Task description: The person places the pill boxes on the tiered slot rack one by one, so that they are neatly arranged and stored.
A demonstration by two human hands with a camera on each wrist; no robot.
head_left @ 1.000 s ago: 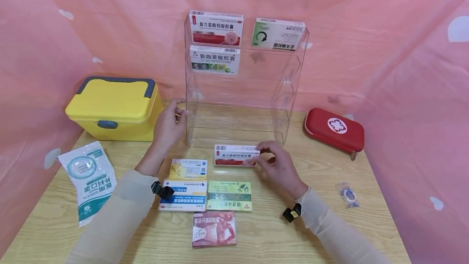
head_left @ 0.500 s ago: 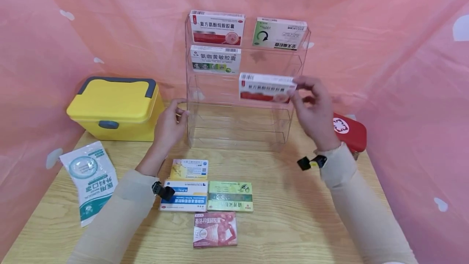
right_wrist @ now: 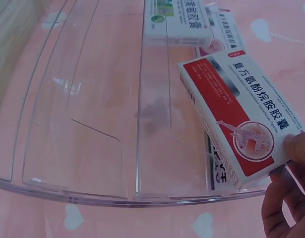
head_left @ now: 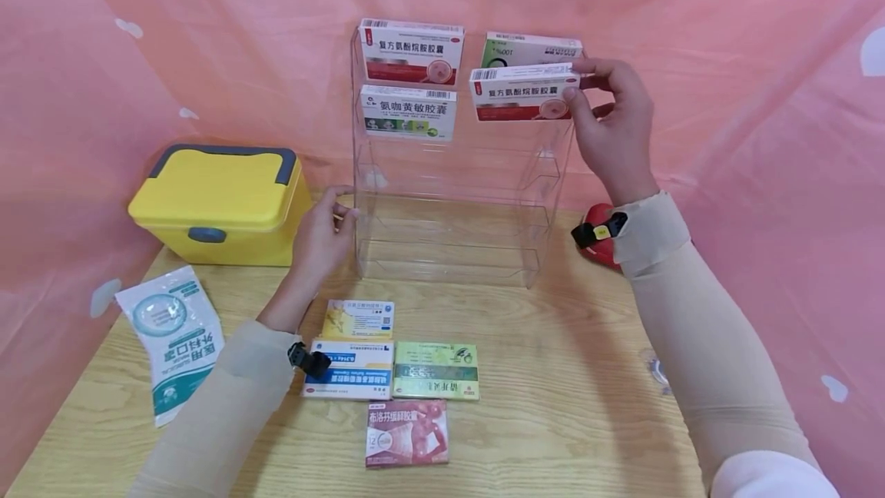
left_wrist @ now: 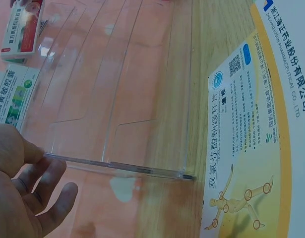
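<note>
Head view, red-and-white medicine box [head_left: 523, 92] pinched in right hand [head_left: 611, 129] grip

— What's round the back here?

— Pink cloth [head_left: 207, 44], hung on every side like a little booth. It has pale heart shapes [head_left: 873, 52] scattered over it and a few darker leafy marks near the top.

— And underneath?

— A light wooden counter [head_left: 539, 413] with a plain grain running across. The cloth comes right down to its edges on the left, the right and at the back.

— Any window or lamp?

— I can't see either. The light is soft and even, with faint shadows on the wood. The pink shows straight through anything clear standing in front of it.
</note>
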